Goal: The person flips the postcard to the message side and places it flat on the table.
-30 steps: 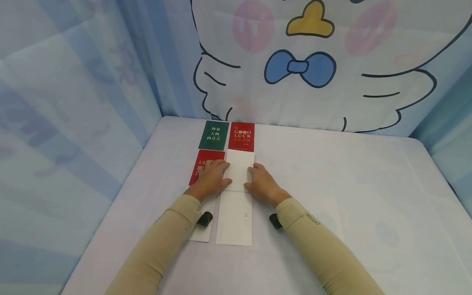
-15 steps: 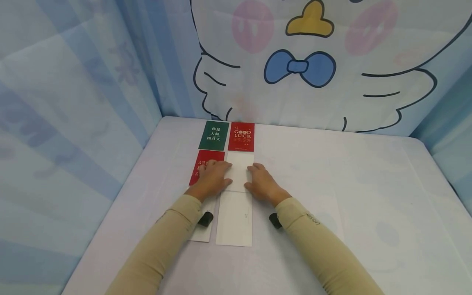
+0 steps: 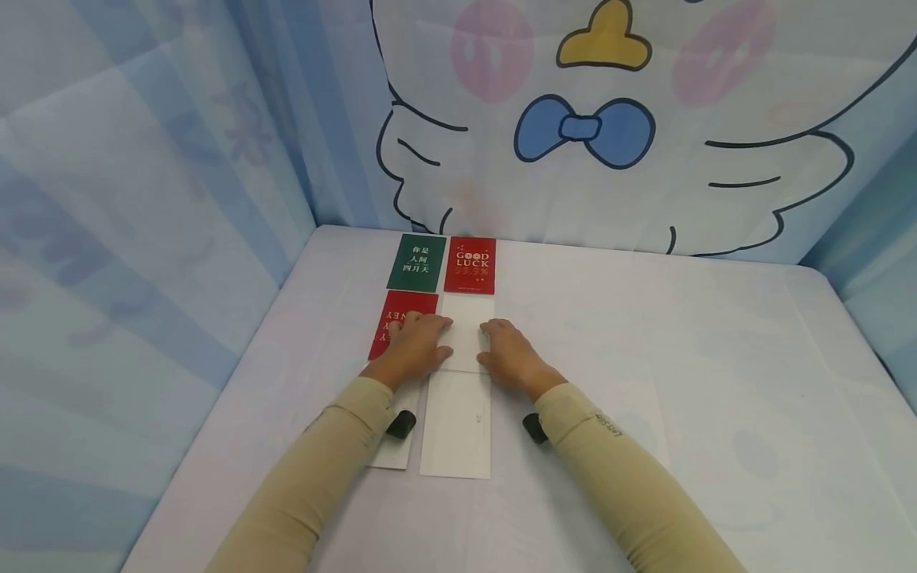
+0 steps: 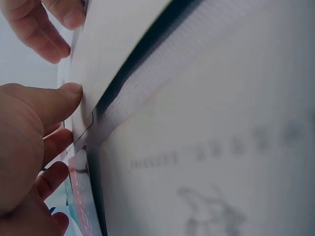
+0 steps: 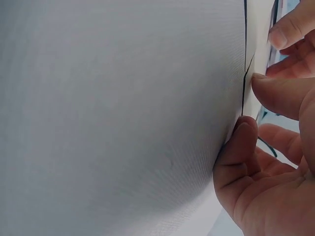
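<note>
A white card (image 3: 464,342) lies flat on the table between both hands, end to end with a red "GOOD LUCK" card (image 3: 470,266) above and another white card (image 3: 455,426) below. My left hand (image 3: 411,346) rests over a red card (image 3: 404,305), its thumb and fingertips at the white card's left edge. Facing it, my right hand (image 3: 512,356) touches the right edge with thumb and bent fingers. In the left wrist view the left thumb (image 4: 69,96) lies on the card's edge. The right wrist view shows the right thumb (image 5: 268,91) at the seam between cards.
A green card (image 3: 417,263) with white characters lies at the far left of the group. Another white card (image 3: 392,454) is partly under the left forearm. The white-covered table (image 3: 680,382) meets a cartoon-printed curtain (image 3: 573,199) behind and a blue curtain (image 3: 143,239) at left.
The left fingertips have shifted slightly right over the white card's edge. The white card sits marginally lower, closer against the one below. The right hand has barely moved.
</note>
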Action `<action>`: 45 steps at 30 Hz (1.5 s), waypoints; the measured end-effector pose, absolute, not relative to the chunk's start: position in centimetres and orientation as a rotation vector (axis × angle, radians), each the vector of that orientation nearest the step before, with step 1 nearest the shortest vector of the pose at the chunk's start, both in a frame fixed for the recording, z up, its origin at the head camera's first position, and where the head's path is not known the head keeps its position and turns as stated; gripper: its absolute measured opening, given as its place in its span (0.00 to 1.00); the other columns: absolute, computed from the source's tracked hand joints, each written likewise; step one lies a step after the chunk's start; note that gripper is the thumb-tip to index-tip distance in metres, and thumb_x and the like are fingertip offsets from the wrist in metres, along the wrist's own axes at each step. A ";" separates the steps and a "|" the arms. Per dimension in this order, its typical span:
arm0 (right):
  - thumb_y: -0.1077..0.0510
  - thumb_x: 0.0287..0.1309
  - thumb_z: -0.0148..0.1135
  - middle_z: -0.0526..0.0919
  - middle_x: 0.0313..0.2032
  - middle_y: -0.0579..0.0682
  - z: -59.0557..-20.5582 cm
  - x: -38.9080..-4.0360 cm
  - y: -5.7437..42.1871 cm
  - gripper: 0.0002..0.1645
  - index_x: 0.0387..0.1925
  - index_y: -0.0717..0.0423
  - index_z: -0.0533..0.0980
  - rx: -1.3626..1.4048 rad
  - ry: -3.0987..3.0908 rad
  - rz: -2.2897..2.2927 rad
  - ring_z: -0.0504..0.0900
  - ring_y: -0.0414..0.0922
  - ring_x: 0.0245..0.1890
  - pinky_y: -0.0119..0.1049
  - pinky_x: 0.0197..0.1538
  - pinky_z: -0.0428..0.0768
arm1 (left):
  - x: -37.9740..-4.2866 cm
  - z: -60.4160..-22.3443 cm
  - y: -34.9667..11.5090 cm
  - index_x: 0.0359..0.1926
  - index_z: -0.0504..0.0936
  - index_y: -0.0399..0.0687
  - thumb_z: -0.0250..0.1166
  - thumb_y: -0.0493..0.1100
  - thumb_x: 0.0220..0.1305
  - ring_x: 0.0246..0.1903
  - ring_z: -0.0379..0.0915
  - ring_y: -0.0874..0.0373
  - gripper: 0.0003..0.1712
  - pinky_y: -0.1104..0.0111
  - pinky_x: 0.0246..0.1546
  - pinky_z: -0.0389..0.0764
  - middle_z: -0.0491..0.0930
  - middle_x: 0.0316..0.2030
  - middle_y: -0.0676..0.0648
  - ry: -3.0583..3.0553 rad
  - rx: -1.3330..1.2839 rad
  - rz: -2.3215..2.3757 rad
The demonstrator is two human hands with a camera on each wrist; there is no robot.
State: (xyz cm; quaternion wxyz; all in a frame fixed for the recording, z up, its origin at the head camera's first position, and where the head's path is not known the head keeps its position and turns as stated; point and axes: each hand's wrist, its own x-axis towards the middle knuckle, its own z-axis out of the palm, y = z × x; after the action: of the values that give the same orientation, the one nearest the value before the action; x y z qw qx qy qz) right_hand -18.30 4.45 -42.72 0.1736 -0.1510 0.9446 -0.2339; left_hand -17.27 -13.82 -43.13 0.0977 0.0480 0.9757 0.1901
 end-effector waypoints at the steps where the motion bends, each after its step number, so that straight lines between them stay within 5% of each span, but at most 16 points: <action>1: 0.57 0.69 0.61 0.61 0.73 0.60 -42.7 -18.3 4.4 0.35 0.72 0.63 0.62 -0.430 2.679 -0.665 0.57 0.55 0.74 0.49 0.72 0.57 | -17.2 -43.1 -13.9 0.70 0.72 0.56 0.73 0.51 0.60 0.64 0.59 0.49 0.38 0.46 0.64 0.58 0.73 0.63 0.49 2.892 0.142 0.562; 13: 0.54 0.67 0.63 0.59 0.73 0.60 -42.1 -18.1 3.8 0.37 0.72 0.61 0.63 -0.461 2.699 -0.664 0.59 0.55 0.73 0.49 0.70 0.61 | -17.2 -41.0 -15.9 0.69 0.72 0.55 0.73 0.51 0.60 0.65 0.60 0.47 0.36 0.44 0.65 0.59 0.72 0.65 0.47 2.924 0.181 0.644; 25: 0.44 0.56 0.72 0.72 0.67 0.51 -41.0 -17.7 0.2 0.43 0.70 0.52 0.68 -0.653 2.732 -0.604 0.68 0.52 0.67 0.50 0.65 0.70 | -15.8 -39.9 -22.9 0.71 0.72 0.56 0.78 0.49 0.53 0.65 0.60 0.42 0.44 0.41 0.63 0.61 0.73 0.62 0.41 2.860 0.118 0.557; 45: 0.45 0.58 0.71 0.77 0.63 0.52 -41.5 -17.9 -3.2 0.41 0.70 0.51 0.69 -0.759 2.706 -0.384 0.61 0.54 0.70 0.60 0.70 0.55 | -16.3 -42.7 -23.6 0.72 0.69 0.49 0.75 0.54 0.56 0.63 0.64 0.43 0.45 0.45 0.60 0.65 0.73 0.64 0.42 2.794 0.130 0.504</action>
State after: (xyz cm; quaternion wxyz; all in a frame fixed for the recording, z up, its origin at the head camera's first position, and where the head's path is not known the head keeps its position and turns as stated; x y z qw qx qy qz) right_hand -17.90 -3.17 -41.46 0.1518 -0.2645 0.9429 -0.1339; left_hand -16.26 -23.60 -42.66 0.1491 0.0453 0.9721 0.1753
